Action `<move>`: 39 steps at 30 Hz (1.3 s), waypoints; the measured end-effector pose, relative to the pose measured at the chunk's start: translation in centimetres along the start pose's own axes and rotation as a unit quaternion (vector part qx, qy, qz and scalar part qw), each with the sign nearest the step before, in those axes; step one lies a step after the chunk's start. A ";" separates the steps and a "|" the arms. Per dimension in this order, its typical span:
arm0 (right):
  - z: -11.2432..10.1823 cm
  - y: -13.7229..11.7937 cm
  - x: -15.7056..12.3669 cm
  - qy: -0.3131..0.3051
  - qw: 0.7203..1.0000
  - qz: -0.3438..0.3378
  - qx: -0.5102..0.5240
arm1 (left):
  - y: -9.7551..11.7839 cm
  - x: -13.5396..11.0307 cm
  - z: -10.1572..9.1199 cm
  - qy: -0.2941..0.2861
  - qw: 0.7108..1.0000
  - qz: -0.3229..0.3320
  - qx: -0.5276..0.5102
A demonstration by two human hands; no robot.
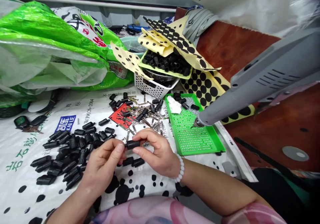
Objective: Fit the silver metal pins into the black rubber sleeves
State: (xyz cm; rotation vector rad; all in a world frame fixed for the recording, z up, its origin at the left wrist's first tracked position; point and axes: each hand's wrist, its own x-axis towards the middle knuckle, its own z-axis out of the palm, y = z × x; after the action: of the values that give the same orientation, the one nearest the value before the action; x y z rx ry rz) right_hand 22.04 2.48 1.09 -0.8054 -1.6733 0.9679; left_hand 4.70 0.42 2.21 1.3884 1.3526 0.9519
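Observation:
Between the fingertips of my right hand (156, 152) is a short black plastic sleeve (133, 145), held sideways. My left hand (106, 159) is closed in a pinch at the sleeve's left end, where a small metal strip (124, 140) shows at the fingertips; its far part is hidden. Beyond my hands, loose metal strips (156, 125) lie scattered with some black pieces around a red square card (123, 115). A heap of black plastic sleeves (72, 150) spreads to the left of my left hand. Two more black pieces (137, 162) lie just below the held sleeve.
A green tray (178, 144) with rows of tiny metal bits stands right, under the tip of a grey electric screwdriver (225, 100). Behind are a white basket (150, 87), dotted yellow sticker sheets (200, 84) and a green plastic sack (32, 44). Keys (30, 124) lie far left.

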 end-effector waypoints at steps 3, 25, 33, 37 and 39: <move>-0.3 -0.2 0.1 -0.010 0.992 -0.102 -0.073 | 0.2 0.1 0.1 -0.015 1.000 0.004 0.018; 0.3 0.6 -0.2 -0.057 0.962 0.207 0.171 | -0.6 0.0 -0.9 0.012 0.907 0.283 0.312; 0.2 0.9 0.6 -0.081 0.874 0.338 0.339 | -1.2 -0.1 -0.7 0.030 0.843 0.380 0.379; 0.3 1.1 0.5 -0.088 0.868 0.354 0.336 | -1.3 -0.1 -0.7 0.049 0.825 0.394 0.403; 0.3 1.0 0.3 -0.079 0.877 0.345 0.325 | -1.3 -0.1 -0.7 0.047 0.832 0.380 0.402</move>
State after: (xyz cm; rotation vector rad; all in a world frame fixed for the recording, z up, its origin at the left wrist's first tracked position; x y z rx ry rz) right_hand 21.69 3.14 0.33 -0.8696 -1.0373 2.0028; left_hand 3.66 0.31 1.15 2.6943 1.3342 0.9699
